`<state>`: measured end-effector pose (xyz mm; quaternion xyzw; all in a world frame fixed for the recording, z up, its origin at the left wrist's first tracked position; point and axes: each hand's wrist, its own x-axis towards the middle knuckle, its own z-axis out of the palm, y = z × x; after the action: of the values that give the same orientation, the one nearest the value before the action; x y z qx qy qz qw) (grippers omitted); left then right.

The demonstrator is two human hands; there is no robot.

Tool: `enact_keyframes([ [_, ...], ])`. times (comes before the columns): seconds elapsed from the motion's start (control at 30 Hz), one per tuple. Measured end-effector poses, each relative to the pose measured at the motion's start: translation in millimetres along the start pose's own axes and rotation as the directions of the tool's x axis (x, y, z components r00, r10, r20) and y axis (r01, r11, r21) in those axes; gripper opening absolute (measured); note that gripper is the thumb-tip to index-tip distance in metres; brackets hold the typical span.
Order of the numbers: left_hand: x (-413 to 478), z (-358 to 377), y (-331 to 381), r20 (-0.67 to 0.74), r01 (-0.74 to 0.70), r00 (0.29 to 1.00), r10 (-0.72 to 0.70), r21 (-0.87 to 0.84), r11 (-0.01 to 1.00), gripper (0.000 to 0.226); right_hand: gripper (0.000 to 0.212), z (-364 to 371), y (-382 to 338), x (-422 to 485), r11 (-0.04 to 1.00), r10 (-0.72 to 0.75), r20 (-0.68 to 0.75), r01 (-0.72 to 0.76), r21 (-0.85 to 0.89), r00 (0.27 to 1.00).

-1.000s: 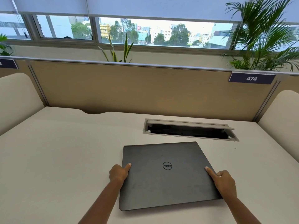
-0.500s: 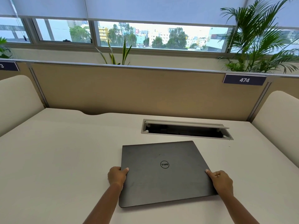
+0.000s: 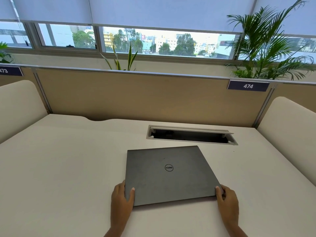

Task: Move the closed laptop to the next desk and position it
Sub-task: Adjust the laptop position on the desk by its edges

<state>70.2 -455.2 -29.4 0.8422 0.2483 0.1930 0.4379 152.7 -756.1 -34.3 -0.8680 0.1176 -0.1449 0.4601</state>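
1. Laptop [image 3: 169,175], closed, lies flat on the bench [image 3: 68,168], just in front of the open cable slot [image 3: 189,136].
2. Left hand [image 3: 121,198] grips its near left corner, thumb on the lid.
3. Right hand [image 3: 226,200] grips the near right corner.

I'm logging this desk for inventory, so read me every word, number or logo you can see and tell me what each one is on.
"474": white digits on the dark blue rectangular desk sign on the tan partition, right.
"473", first digit cut by the frame edge: the matching dark blue sign at far left.
"DELL", upside down in a ring: logo on the closed dark grey laptop.
No other text visible.
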Motion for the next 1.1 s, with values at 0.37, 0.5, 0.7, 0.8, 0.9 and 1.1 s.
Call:
enact_keyframes([
  [0.37, -10, -11, -16, 0.230, -0.165, 0.966, 0.121, 0.181, 0.970, 0.102, 0.025, -4, 5, -10, 0.999, -0.043, -0.037, 0.041, -0.034, 0.998],
  [0.5, -10, -10, -18, 0.202, -0.135, 0.974, 0.103, 0.149, 0.980, 0.107, 0.029, -4, 4, -13, 0.996, -0.050, -0.037, 0.047, -0.073, 0.998],
  [0.7, -8, -10, -22, 0.208, -0.157, 0.970, 0.127, 0.133, 0.979, 0.105, 0.034, -3, 2, -17, 0.989, -0.047, -0.003, 0.046, -0.141, 0.999],
  [0.8, -10, -9, -21, 0.226, -0.160, 0.966, 0.125, 0.145, 0.976, 0.103, 0.034, -5, 4, -17, 0.991, -0.034, 0.007, 0.035, -0.128, 0.999],
  [0.9, -13, -10, -19, 0.241, -0.158, 0.964, 0.115, 0.170, 0.973, 0.102, 0.033, -6, 3, -18, 0.993, -0.031, 0.012, 0.032, -0.115, 0.999],
  [1.1, -12, -11, -18, 0.208, -0.190, 0.967, 0.150, 0.191, 0.963, 0.093, 0.033, -7, 0, -20, 0.995, -0.015, 0.032, 0.018, -0.102, 0.999],
])
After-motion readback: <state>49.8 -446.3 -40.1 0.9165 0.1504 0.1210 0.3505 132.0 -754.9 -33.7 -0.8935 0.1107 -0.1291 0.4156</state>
